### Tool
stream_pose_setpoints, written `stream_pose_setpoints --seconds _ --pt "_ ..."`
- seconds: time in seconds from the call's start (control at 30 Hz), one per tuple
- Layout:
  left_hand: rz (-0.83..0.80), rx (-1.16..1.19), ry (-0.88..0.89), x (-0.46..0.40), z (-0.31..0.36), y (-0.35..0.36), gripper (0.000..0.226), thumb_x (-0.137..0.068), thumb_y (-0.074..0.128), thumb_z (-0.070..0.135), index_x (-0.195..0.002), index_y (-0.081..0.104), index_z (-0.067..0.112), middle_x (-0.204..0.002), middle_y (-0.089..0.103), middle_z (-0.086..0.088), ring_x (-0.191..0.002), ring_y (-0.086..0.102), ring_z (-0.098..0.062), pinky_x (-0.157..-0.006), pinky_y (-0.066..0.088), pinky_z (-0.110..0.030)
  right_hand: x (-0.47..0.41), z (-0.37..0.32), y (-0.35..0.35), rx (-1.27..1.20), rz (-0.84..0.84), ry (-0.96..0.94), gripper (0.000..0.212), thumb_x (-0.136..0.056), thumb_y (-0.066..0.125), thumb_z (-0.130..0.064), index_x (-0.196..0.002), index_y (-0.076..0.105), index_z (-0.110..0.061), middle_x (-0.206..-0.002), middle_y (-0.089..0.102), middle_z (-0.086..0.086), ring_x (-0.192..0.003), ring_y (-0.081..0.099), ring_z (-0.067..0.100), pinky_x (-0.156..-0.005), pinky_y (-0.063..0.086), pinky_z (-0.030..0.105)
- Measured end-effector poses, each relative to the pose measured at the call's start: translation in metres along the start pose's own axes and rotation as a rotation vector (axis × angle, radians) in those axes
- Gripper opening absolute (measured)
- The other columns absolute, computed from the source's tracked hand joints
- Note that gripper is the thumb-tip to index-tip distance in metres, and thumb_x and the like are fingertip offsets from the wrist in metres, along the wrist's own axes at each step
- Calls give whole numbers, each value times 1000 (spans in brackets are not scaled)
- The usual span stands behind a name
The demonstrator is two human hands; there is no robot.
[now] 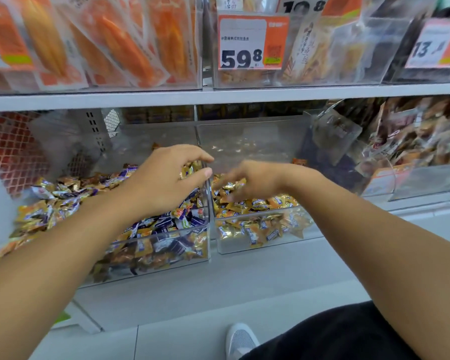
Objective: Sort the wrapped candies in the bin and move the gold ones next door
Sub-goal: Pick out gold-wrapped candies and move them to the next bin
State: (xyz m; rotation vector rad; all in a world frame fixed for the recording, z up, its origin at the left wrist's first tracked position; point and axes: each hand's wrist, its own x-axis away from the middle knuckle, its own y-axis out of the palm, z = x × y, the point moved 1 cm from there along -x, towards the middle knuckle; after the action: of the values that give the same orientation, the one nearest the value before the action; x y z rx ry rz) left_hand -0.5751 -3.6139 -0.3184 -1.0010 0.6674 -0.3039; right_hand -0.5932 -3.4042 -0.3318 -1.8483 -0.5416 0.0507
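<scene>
A shopper's left hand (166, 178) is curling its fingers around a few gold foil-wrapped candies (191, 167) right at the clear divider wall, apparently carrying them across from the clear plastic bin of mixed gold and purple candies (151, 245) beneath it. Just beyond, the right hand (247, 181) is hovering loosely spread, blurred, over the neighbouring clear bin of gold candies (260, 245); whether it is gripping anything is unclear.

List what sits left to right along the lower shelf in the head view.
Red mesh bags → mixed candy bin → left hand holding gold candies → right hand over gold candy bin → brown snack packets.
</scene>
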Motion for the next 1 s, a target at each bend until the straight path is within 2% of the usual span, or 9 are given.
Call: stream_pose_setpoints --seconds 0.1,0.2,0.33,0.43,0.53,0.67,0.73,0.87,1.0 --pt "-23 -7 24 13 -8 0 39 -100 53 36 -138 56 33 -146 49 15 -137 41 -5 -115 30 -30 -9 16 12 339 -330 184 44 -106 42 -40 -150 41 -37 -161 29 -6 -146 29 22 -117 23 44" --pt "-26 7 28 22 -14 -7 39 -98 53 41 -136 58 33 -141 54 15 -132 47 -4 -109 34 -26 -1 41 3 423 -259 433 45 -107 37 -34 -149 44 -22 -153 43 7 -136 43 29 -109 34 38" --pt "-4 -31 53 35 -25 -31 30 -94 60 39 -122 67 30 -123 60 18 -112 50 5 -96 31 -8 3 47 -23 444 188 491 33 -96 48 -33 -118 65 -14 -125 63 13 -109 60 35 -94 51 39" --pt "0 -38 -78 47 -54 -54 17 -91 66 38 -105 72 31 -101 69 18 -92 61 -1 -85 48 -25 9 -25 -44 332 614 347 33 -90 58 -42 -76 59 -12 -76 57 10 -75 56 33 -69 45 33" --pt "-21 -80 -271 74 -99 -79 4 -87 73 34 -89 74 31 -80 72 14 -76 66 -4 -75 55 -37 23 -129 -30 372 797 -47 39 -89 58 -41 -61 53 -13 -59 49 3 -61 52 30 -57 39 31" --pt "-160 -94 -498 112 -141 -88 16 -80 81 35 -92 73 30 -88 74 7 -80 70 -11 -80 56 -38 -12 -190 22 304 348 -357 11 -87 65 -35 -91 69 -26 -84 64 2 -77 62 25 -70 54 39" --pt "-189 -75 -532 119 -148 -86 28 -74 86 38 -97 71 33 -93 73 2 -85 70 -12 -80 57 -37 -48 -188 39 360 159 -336 32 -84 73 -33 -115 66 -29 -107 64 4 -93 63 25 -80 55 40" --pt "-169 -103 -512 116 -152 -89 39 -72 88 32 -106 69 35 -91 69 0 -81 69 -18 -72 56 -37 -90 -182 44 327 146 -307 43 -82 77 -46 -117 69 -22 -110 69 1 -98 62 22 -84 54 37" --pt "-136 -126 -440 114 -154 -86 37 -75 85 39 -107 68 33 -91 59 15 -79 54 -1 -70 41 -27 -108 -188 45 271 180 -305 44 -78 80 -48 -113 69 -24 -107 68 0 -99 62 23 -85 55 41"
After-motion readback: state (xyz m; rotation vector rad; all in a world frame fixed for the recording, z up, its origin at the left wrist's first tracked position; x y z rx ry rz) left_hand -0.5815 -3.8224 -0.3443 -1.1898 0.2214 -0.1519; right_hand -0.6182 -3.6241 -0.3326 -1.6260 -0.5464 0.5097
